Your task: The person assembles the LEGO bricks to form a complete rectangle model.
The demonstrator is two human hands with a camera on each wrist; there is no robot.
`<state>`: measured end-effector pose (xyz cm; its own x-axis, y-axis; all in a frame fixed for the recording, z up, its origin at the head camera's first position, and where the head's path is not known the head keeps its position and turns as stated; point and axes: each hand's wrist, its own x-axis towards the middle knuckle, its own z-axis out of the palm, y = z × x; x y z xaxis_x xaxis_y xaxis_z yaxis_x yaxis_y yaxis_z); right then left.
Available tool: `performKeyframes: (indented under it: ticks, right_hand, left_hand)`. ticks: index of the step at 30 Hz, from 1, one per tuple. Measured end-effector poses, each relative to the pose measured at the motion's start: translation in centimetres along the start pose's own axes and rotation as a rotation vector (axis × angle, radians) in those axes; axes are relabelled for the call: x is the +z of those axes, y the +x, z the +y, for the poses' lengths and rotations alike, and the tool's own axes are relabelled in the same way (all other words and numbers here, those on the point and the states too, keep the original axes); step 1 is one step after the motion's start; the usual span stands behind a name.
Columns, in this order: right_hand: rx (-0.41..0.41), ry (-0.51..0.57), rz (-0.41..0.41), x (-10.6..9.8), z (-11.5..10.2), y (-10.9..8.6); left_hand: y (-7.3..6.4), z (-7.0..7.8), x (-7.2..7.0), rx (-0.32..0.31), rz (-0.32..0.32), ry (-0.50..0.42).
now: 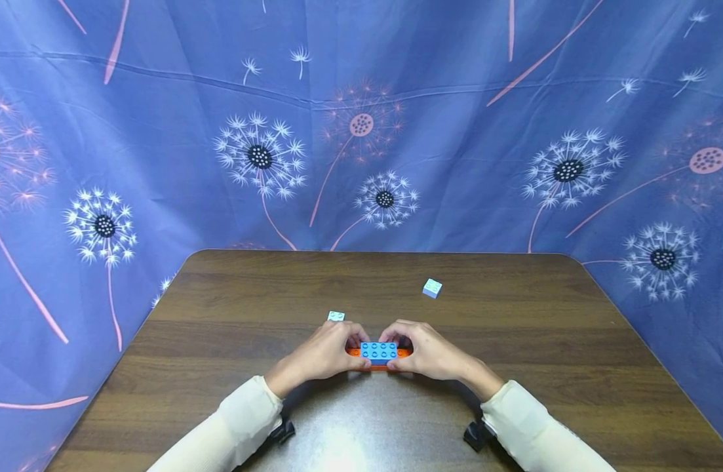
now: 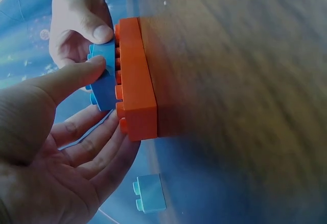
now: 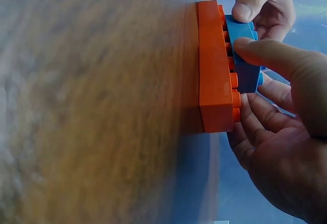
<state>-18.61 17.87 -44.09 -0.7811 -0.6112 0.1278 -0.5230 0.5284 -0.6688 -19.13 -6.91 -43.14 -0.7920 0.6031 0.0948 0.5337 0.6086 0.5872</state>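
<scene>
A blue toy building brick (image 1: 379, 351) sits over the middle of a longer orange brick (image 1: 404, 353), which lies on the table. In the left wrist view, orange studs show below the blue brick (image 2: 106, 93), whose underside is level with their tops. My left hand (image 1: 332, 351) pinches the blue brick's left end, thumb on the near side and fingers behind. At its right end, my right hand (image 1: 432, 351) pinches it the same way. The lower fingers of both hands reach beside the orange brick (image 3: 214, 75); whether they touch it I cannot tell.
A pale green brick (image 1: 335, 316) lies just beyond my left hand. Farther back and to the right is a light blue brick (image 1: 432, 288). The wooden table (image 1: 514, 295) ends at a blue dandelion-print cloth (image 1: 455, 164).
</scene>
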Motion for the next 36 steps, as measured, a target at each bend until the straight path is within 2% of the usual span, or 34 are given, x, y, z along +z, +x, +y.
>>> performKeyframes:
  ticks: [19,26,31,36]
  right_hand:
    - [0.019,-0.004,0.063,0.7,-0.3,-0.1]
    - [-0.002,-0.034,0.098,1.1,-0.3,-0.2]
    - [-0.019,-0.050,0.109,1.1,0.0,-0.2]
    - [0.012,-0.041,0.089,1.1,0.0,-0.1]
  left_hand:
    - [-0.1,0.1,0.3,-0.008,0.035,-0.020]
    - [0.0,0.2,0.5,0.014,0.056,0.033]
    - [0.1,0.3,0.5,0.005,0.048,0.038]
    - [0.2,0.3,0.5,-0.016,0.037,0.019]
